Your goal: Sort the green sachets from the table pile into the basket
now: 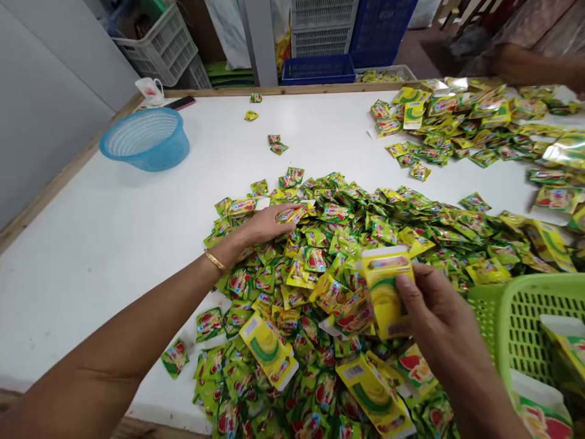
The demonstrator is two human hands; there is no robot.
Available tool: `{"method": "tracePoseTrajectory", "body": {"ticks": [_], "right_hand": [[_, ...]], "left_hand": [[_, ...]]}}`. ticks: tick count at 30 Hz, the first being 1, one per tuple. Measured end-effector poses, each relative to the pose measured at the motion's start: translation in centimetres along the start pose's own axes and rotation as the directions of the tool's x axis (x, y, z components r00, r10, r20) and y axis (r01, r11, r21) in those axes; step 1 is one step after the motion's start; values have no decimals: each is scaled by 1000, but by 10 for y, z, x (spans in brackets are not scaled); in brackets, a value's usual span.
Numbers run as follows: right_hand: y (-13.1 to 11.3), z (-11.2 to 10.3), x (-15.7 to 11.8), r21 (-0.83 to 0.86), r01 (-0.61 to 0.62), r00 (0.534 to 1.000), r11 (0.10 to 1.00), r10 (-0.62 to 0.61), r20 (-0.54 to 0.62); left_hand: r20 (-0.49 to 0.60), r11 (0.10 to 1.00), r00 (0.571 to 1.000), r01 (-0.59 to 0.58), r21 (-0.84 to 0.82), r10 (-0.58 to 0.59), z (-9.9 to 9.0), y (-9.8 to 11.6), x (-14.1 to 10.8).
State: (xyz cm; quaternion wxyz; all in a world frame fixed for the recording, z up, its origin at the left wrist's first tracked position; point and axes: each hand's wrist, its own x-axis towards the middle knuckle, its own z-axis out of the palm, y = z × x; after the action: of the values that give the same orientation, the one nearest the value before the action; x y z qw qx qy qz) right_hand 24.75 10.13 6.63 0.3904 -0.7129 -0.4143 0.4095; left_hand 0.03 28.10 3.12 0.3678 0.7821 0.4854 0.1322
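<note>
Holding, right hand (441, 317): one yellow carton (387, 296), tilted above the heap, thumb on its printed face, other fingers partly hidden behind; closed on it.
Reaching, left hand (267, 227): at the heap's far-left part, thumb and fingers slightly parted about a red-and-yellow pack (295, 214); whether they pinch it cannot be told.
Heap, sachets (315, 259): green and yellow, spread on the white table (91, 262) beneath both hands.
Cartons, loose: one (269, 350) on the heap's near part, another (377, 396) nearer the green basket.
Basket, green (525, 286): beside the right forearm, more cartons inside.
Basket, blue (169, 149): far left, well apart.
Arm, co-worker's (530, 64): beyond the second heap (484, 113), upper right.
Handling, carton: probably best gripped lightly, lest the card crease.
Handling, packs: better taken from the top by fingertips, without dragging neighbours.
</note>
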Motion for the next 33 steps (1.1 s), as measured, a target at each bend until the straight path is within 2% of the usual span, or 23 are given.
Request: {"method": "tracePoseTrajectory", "body": {"ticks": [3,6,8,9,11,13,14,16,18,20,23,25,26,27,29,31,33], "right_hand": [[2,6,-9,11,75,993,997,-74,-88],[10,12,-22,31,129,991,991,-129,-29],[22,17,-35,80,135,990,988,-137,19],[29,20,-43,123,121,992,985,-125,29],[44,22,-63,257,58,995,965,-76,61],[58,21,-84,408,-54,988,912,-11,156],[63,18,-94,474,-124,976,872,20,218],[72,11,-113,580,-254,946,774,73,317],[78,4,-127,666,-331,928,669,103,358],[81,0,-137,730,-362,925,581,126,358],[84,1,-144,831,-357,934,427,160,319],[86,5,-145,885,-336,942,322,111,317],[87,7,-145,902,-319,947,290,59,316],[89,9,-145,910,-304,949,284,6,315],[93,14,-146,910,-255,955,326,-64,290],[99,20,-149,887,-199,967,415,-64,247],[106,23,-152,827,-101,985,553,-62,162]], "left_hand": [[-12,995,997,-76,61,77,8,2,-41],[-45,984,996,-75,159,83,24,0,-80],[-146,974,987,-39,224,73,39,-2,-106],[-236,966,969,-15,259,79,48,-2,-118],[-424,946,898,25,322,121,65,3,-139],[-510,930,844,37,366,167,82,11,-153],[-506,926,844,34,375,174,89,16,-158],[-469,927,872,50,371,140,102,27,-163],[-444,938,893,93,333,69,112,39,-169],[-435,969,900,89,229,20,125,55,-180],[-407,997,912,-72,-24,56,155,83,-208],[-332,966,938,-169,-194,97,177,100,-228],[-277,943,956,-180,-280,100,188,106,-236],[-218,913,972,-164,-375,85,197,111,-241],[-148,838,989,-93,-537,15,211,117,-247],[-188,800,980,-61,-597,-65,220,122,-248],[-246,810,967,-92,-579,-66,226,128,-250]]}}
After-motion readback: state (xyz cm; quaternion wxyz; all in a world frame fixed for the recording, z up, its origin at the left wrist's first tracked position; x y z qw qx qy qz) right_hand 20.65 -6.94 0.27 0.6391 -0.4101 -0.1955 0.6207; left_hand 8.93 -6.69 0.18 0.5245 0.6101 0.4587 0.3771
